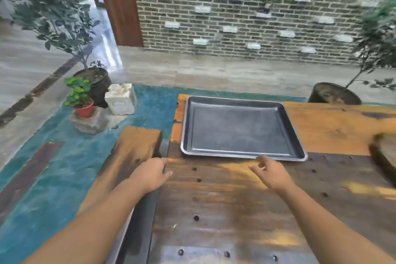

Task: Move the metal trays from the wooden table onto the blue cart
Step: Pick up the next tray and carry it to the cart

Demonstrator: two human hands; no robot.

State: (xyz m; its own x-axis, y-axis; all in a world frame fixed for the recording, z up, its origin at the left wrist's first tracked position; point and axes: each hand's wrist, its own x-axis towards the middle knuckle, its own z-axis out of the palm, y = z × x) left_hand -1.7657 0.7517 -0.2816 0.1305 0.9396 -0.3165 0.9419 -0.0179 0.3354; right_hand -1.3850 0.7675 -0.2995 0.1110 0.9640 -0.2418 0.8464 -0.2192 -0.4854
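Transfer looks unstarted: the dark rectangular metal tray [242,128] lies on the worn wooden desk [214,199], left hand [150,174] and right hand [272,174] near its front rim, fingers [261,159] relaxed and empty, blue cart out of view.

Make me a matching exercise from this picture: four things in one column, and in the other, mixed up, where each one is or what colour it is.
Things:
1. metal tray
2. small flower pot
3. left hand
4. right hand

Descriptions:
A. red, off to the left of the table
B. by the tray's near rim, fingers loosely curled, holding nothing
C. lying flat on the wooden table
D. at the table's left edge, holding nothing

Pairs: 1-C, 2-A, 3-D, 4-B
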